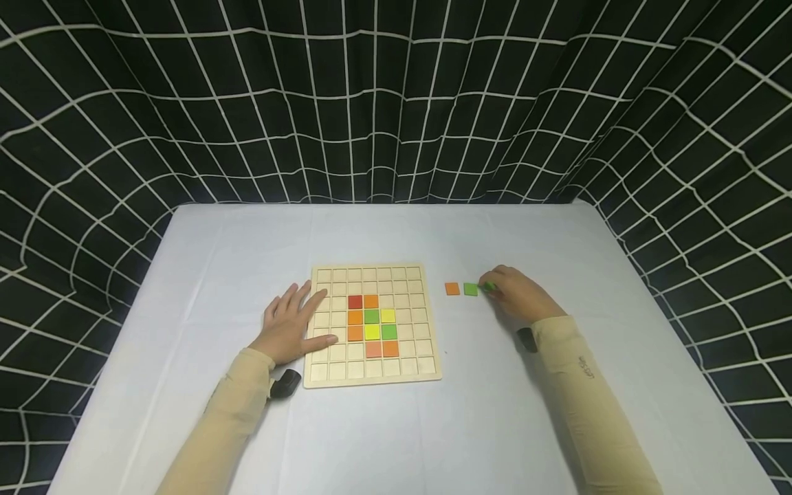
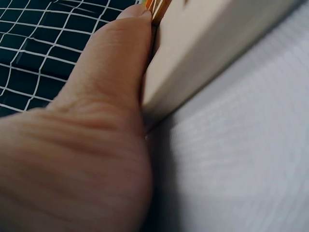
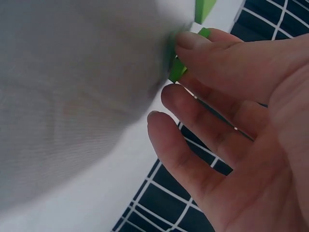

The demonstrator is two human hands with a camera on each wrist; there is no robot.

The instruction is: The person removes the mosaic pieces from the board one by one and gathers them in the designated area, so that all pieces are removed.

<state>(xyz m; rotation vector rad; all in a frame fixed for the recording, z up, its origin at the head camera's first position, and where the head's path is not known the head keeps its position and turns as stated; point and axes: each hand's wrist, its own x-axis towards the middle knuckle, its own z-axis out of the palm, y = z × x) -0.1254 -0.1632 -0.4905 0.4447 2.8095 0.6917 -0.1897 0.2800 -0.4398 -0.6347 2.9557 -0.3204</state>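
Green square tile (image 1: 489, 286) pinched by right hand (image 1: 518, 295) fingers (image 3: 203, 46), wooden grid board (image 1: 371, 323) nearby.

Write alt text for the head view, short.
A person's right hand pinches a green tile on a white table, beside loose green and orange tiles. The left hand rests flat on a wooden grid board holding nine coloured tiles.

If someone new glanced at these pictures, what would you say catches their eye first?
Probably the wooden grid board at the table's centre, with its cluster of red, orange, green and yellow tiles. The left hand rests on the board's left edge. To its right, the right hand pinches a green tile, beside loose orange and green ones.
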